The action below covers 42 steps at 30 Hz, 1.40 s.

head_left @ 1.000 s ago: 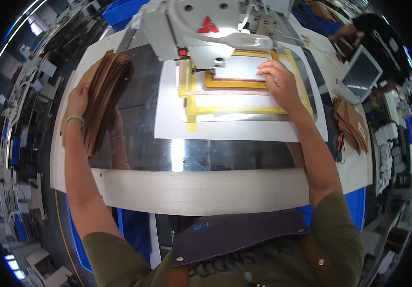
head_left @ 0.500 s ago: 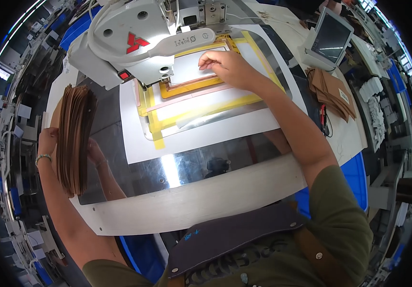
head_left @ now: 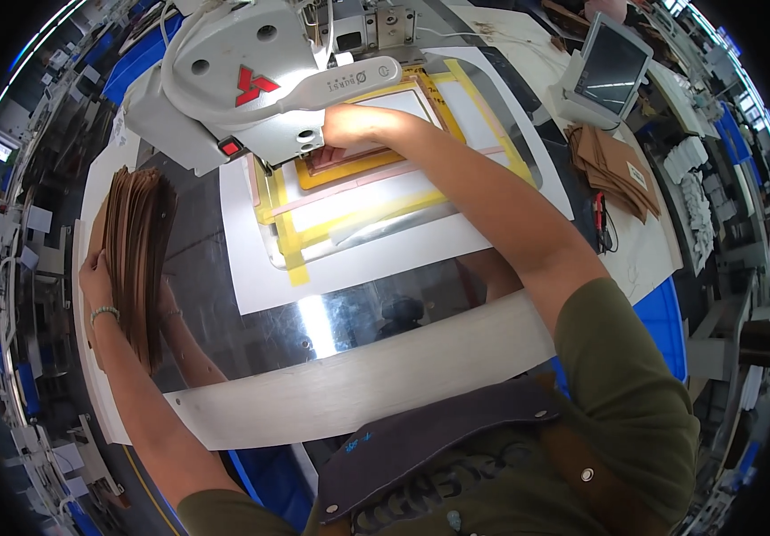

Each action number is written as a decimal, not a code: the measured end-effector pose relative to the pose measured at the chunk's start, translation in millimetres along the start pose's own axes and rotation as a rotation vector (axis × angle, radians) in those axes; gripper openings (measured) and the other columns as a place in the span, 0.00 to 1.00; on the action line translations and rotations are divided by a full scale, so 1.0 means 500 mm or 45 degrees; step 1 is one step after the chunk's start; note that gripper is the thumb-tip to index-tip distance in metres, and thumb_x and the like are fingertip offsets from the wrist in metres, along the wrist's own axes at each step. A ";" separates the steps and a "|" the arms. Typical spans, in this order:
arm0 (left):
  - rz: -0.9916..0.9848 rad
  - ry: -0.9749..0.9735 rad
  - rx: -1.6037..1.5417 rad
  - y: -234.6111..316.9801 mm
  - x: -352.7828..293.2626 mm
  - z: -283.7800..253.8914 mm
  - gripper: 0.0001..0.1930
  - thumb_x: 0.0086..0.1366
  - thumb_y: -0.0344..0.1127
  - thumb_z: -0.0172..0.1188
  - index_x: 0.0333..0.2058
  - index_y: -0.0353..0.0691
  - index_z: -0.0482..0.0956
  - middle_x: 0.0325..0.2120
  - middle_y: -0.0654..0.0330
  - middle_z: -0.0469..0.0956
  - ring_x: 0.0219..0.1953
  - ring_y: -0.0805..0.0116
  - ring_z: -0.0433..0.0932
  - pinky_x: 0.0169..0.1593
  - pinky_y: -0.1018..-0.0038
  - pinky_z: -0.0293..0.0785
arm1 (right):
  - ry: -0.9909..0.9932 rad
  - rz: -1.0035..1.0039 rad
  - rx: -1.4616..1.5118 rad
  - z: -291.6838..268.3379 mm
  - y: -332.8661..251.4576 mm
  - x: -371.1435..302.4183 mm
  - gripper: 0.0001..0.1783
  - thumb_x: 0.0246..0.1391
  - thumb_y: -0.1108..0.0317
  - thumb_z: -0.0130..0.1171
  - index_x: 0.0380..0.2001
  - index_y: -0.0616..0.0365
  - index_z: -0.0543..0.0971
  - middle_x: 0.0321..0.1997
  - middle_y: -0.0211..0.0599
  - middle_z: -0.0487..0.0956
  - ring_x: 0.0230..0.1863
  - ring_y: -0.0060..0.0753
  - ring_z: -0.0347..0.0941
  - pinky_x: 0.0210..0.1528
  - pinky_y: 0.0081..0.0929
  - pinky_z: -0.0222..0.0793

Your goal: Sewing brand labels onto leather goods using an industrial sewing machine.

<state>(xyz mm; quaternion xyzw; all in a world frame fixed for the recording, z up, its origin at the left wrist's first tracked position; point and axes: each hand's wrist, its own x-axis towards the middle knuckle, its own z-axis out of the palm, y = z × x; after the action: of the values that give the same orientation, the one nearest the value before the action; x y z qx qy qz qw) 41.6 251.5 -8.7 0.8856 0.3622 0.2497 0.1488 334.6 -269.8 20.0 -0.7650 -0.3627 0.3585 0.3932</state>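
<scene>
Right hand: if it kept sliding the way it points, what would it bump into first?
The right hand points left, under the sewing machine's grey-white head. It would probably meet the needle area or the machine's body first, just past the brown piece in the yellow frame. Depth there is hard to judge.

The right hand [head_left: 349, 128] is reaching further in under the white sewing machine head [head_left: 242, 80], onto the yellow-taped rectangular frame [head_left: 349, 192].

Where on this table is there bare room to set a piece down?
Free: the glossy strip between the brown stack under the left hand and the white sheet. Crowded: under the sewing machine, where the right hand presses the yellow frame.
</scene>
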 end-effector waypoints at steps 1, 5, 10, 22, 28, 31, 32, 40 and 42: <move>-0.008 -0.003 0.006 -0.002 0.002 0.000 0.16 0.73 0.39 0.59 0.49 0.33 0.86 0.40 0.49 0.88 0.44 0.55 0.86 0.51 0.65 0.78 | -0.012 0.011 0.016 0.001 -0.004 0.000 0.17 0.70 0.65 0.48 0.46 0.69 0.81 0.37 0.44 0.87 0.37 0.31 0.87 0.44 0.28 0.85; -0.085 0.026 -0.034 0.000 0.000 0.005 0.15 0.73 0.39 0.60 0.48 0.33 0.86 0.40 0.51 0.88 0.43 0.59 0.86 0.50 0.66 0.78 | 0.188 -0.124 -0.069 -0.024 -0.008 -0.024 0.13 0.67 0.71 0.45 0.41 0.64 0.80 0.37 0.43 0.88 0.38 0.30 0.86 0.40 0.28 0.81; -0.013 0.033 -0.045 0.000 -0.001 0.006 0.14 0.74 0.38 0.60 0.48 0.33 0.86 0.40 0.52 0.87 0.42 0.61 0.85 0.49 0.67 0.79 | 0.105 -0.037 0.022 -0.066 -0.001 -0.043 0.13 0.61 0.77 0.40 0.43 0.61 0.75 0.38 0.45 0.88 0.37 0.30 0.85 0.38 0.29 0.79; -0.009 0.003 -0.062 -0.016 0.016 0.013 0.15 0.74 0.38 0.60 0.48 0.32 0.86 0.38 0.51 0.87 0.40 0.64 0.84 0.46 0.67 0.78 | 0.153 -0.038 0.064 -0.079 0.023 -0.017 0.19 0.66 0.73 0.41 0.54 0.72 0.75 0.47 0.54 0.86 0.45 0.38 0.86 0.42 0.32 0.85; -0.031 0.011 -0.069 -0.026 0.018 0.012 0.16 0.74 0.39 0.60 0.48 0.32 0.86 0.39 0.50 0.87 0.41 0.61 0.85 0.46 0.67 0.77 | -0.241 -0.108 -0.410 -0.161 0.038 -0.105 0.19 0.57 0.76 0.45 0.48 0.60 0.80 0.45 0.33 0.88 0.50 0.28 0.76 0.55 0.28 0.69; -0.019 0.019 -0.078 -0.025 0.014 0.012 0.16 0.74 0.39 0.60 0.48 0.32 0.86 0.40 0.50 0.88 0.43 0.60 0.86 0.48 0.66 0.78 | -0.191 0.017 -0.552 -0.133 0.061 -0.129 0.18 0.57 0.78 0.45 0.45 0.56 0.81 0.39 0.30 0.85 0.47 0.28 0.76 0.51 0.30 0.70; -0.004 -0.002 -0.053 -0.024 0.015 0.011 0.16 0.74 0.39 0.59 0.48 0.32 0.86 0.41 0.50 0.87 0.44 0.59 0.86 0.49 0.66 0.78 | -0.166 0.033 -0.619 -0.133 0.065 -0.137 0.18 0.56 0.78 0.46 0.44 0.55 0.81 0.37 0.30 0.84 0.46 0.28 0.76 0.49 0.31 0.71; -0.071 0.011 -0.061 -0.014 0.009 0.011 0.16 0.75 0.40 0.59 0.49 0.33 0.86 0.43 0.50 0.87 0.47 0.58 0.85 0.52 0.65 0.78 | -0.167 0.275 -1.178 -0.152 0.050 -0.171 0.12 0.55 0.80 0.52 0.36 0.54 0.82 0.40 0.39 0.82 0.45 0.39 0.77 0.45 0.37 0.71; 0.004 0.023 -0.011 -0.013 0.005 0.010 0.17 0.74 0.40 0.59 0.49 0.32 0.86 0.43 0.50 0.87 0.46 0.58 0.86 0.51 0.65 0.78 | -0.133 0.212 -1.379 -0.146 0.051 -0.184 0.10 0.55 0.79 0.54 0.35 0.54 0.81 0.42 0.41 0.83 0.45 0.43 0.77 0.47 0.38 0.72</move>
<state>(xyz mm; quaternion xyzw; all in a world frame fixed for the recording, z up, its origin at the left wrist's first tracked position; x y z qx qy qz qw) 42.1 257.2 -14.6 0.8831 0.3612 0.2595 0.1492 358.0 -382.7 54.0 -0.8653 -0.4527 0.1880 -0.1049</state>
